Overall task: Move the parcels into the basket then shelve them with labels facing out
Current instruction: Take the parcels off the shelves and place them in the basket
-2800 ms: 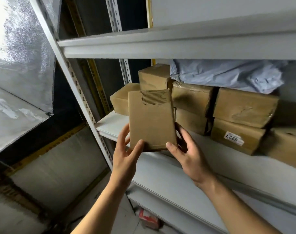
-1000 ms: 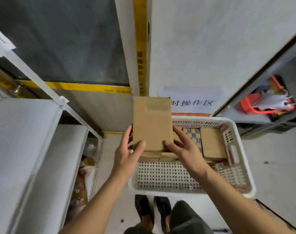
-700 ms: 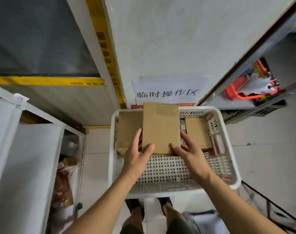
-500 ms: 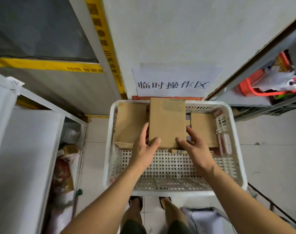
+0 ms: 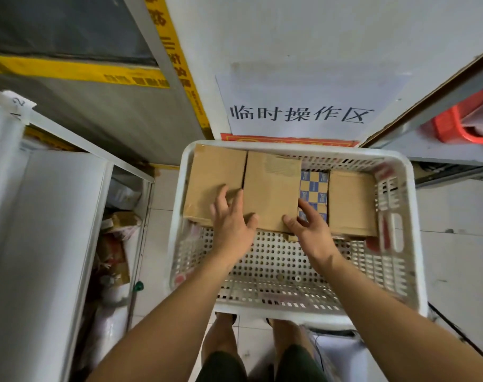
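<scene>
- Since the earlier frames the brown parcel (image 5: 272, 193) has come off the shelf level and down into the white basket (image 5: 416, 244), where it now lies flat among the others.
- The left hand (image 5: 230, 219) grips the parcel's near left corner: the thumb lies on top, and the fingers spread along its left edge over the left-hand parcel (image 5: 212, 183).
- The right hand (image 5: 308, 226) pinches the near right corner, thumb on top, fingers tucked down its right side.
- Both forearms reach forward and down from the lower corners of the view, converging on the basket.
- Right of the held parcel sits a blue-and-tan checkered box (image 5: 314, 188), then another brown parcel (image 5: 350, 202).
- All four lie in the basket's far half.
- A paper sign (image 5: 301, 106) with printed characters hangs on the wall beyond the basket.
- White shelving (image 5: 50, 216) stands to the left.
</scene>
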